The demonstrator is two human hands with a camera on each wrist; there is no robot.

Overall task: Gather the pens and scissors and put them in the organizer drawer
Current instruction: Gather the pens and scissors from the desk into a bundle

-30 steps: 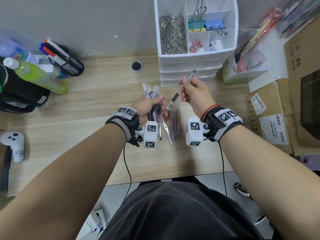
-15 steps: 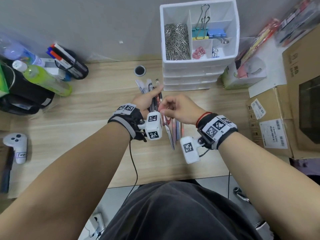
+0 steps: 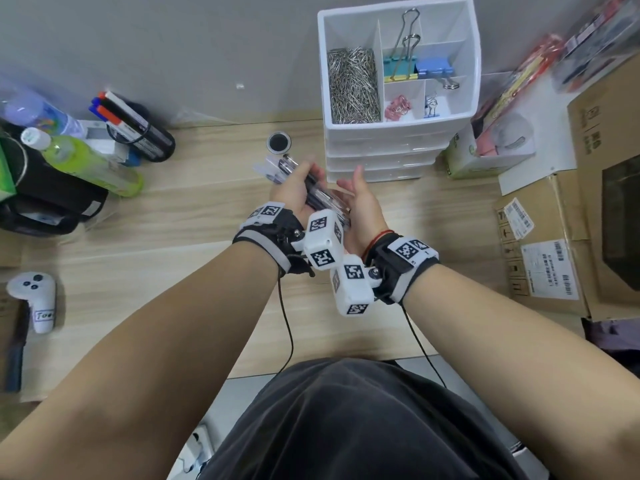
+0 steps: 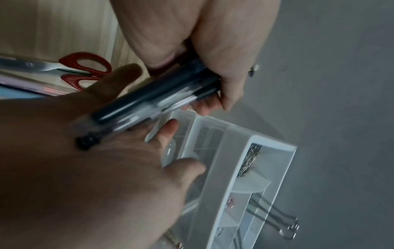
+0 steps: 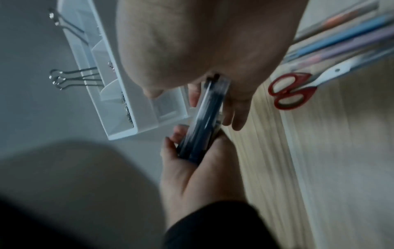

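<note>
Pens (image 3: 313,194) bundled, gripped by left hand (image 3: 294,195), butted endwise against flat, spread right hand (image 3: 360,202); long axis slanted toward organizer (image 3: 398,150) just ahead, drawers closed.

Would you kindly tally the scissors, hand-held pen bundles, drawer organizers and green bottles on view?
Red-handled scissors: 1
Hand-held bundle of pens: 1
White drawer organizer: 1
Green bottle: 1
Total: 4
</note>
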